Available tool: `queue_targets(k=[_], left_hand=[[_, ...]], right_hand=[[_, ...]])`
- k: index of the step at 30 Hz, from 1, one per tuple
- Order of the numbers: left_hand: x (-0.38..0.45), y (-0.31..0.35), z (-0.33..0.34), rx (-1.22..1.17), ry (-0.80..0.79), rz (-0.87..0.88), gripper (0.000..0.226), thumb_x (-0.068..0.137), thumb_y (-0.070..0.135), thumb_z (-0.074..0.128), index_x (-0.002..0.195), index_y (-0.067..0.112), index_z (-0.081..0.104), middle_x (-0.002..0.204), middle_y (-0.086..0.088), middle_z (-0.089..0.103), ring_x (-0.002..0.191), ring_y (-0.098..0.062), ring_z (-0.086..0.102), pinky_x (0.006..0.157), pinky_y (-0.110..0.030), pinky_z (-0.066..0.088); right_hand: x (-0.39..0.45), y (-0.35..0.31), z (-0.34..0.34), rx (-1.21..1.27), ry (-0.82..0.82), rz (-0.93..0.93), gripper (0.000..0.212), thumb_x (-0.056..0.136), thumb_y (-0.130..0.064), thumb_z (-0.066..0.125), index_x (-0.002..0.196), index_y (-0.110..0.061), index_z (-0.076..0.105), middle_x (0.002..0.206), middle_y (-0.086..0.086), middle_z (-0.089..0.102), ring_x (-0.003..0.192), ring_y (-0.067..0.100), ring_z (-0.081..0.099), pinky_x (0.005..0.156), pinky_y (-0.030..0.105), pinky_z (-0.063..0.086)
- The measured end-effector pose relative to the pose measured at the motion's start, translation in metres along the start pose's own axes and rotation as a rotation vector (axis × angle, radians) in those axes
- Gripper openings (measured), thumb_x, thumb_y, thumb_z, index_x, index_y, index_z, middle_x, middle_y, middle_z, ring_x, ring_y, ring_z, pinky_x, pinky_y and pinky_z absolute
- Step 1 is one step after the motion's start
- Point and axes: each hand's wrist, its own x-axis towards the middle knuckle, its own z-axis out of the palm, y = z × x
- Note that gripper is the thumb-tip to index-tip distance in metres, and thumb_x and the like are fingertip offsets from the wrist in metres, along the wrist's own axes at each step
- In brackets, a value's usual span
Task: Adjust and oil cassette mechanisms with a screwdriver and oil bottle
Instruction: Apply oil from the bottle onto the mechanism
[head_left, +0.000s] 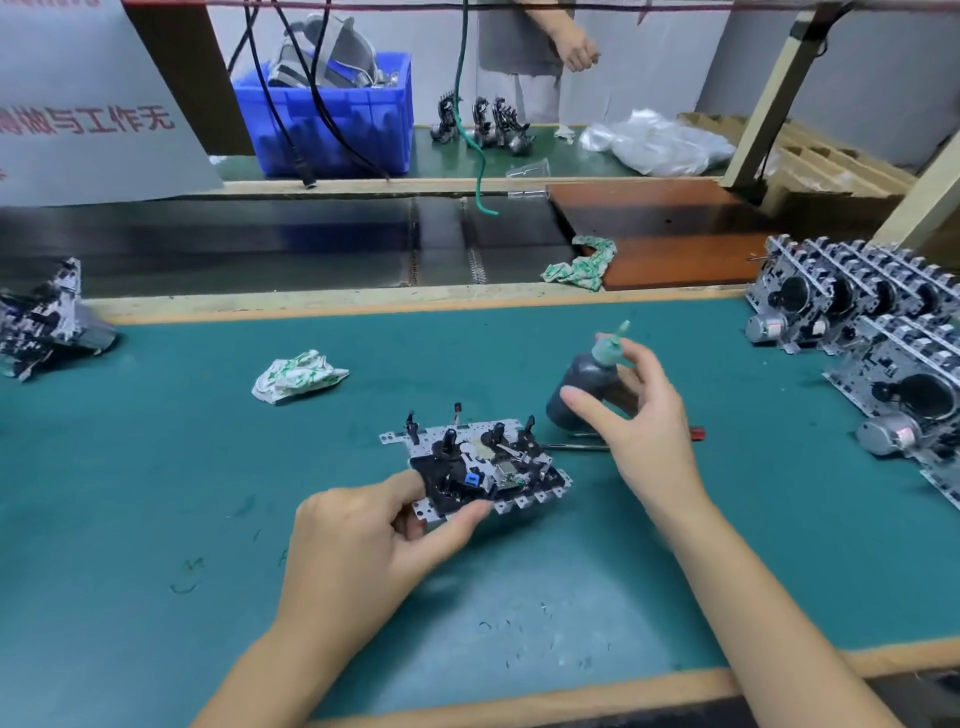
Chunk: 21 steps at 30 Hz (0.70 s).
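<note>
A person's two bare hands work over a green mat; the left hand pinches the near-left corner of a cassette mechanism lying flat on the mat; the right hand hovers with spread, relaxed fingers just in front of a dark oil bottle with a pale green nozzle; a red-handled screwdriver lies behind that hand; a crumpled cloth sits to the left; stacked mechanisms fill the right edge.
</note>
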Motion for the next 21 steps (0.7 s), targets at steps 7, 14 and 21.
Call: queue_targets(k=[7,14,21], left_hand=[[0.038,0.023,-0.007,-0.158,-0.265,-0.25,0.071,0.073,0.073,0.051,0.046,0.008,0.043,0.035,-0.006,0.043,0.037,-0.012,0.032,0.046,-0.025,0.036],[0.053,-0.013,0.004,-0.433,-0.367,-0.515,0.07,0.065,0.079,0.045,0.033,0.018,0.033,0.036,-0.005,0.047,0.035,-0.016,0.046,0.05,-0.021,0.038],[0.048,-0.018,0.011,0.116,-0.051,-0.308,0.07,0.068,0.083,0.021,0.055,0.019,0.044,0.048,0.005,0.048,0.05,-0.008,0.047,0.049,-0.027,0.03]], right_hand=[[0.029,0.008,-0.005,-0.236,-0.028,-0.03,0.045,0.072,-0.016,0.081,0.096,-0.04,0.052,0.097,-0.021,0.063,0.096,0.004,0.06,0.08,0.015,0.045],[0.022,0.021,0.002,-0.185,0.051,0.042,0.036,0.076,-0.021,0.078,0.09,-0.035,0.048,0.099,-0.012,0.062,0.083,0.006,0.057,0.077,0.032,0.048],[-0.01,0.0,-0.006,-0.157,-0.103,-0.352,0.023,0.076,-0.039,0.064,0.096,-0.037,0.052,0.084,-0.015,0.057,0.073,0.004,0.052,0.063,0.018,0.041]])
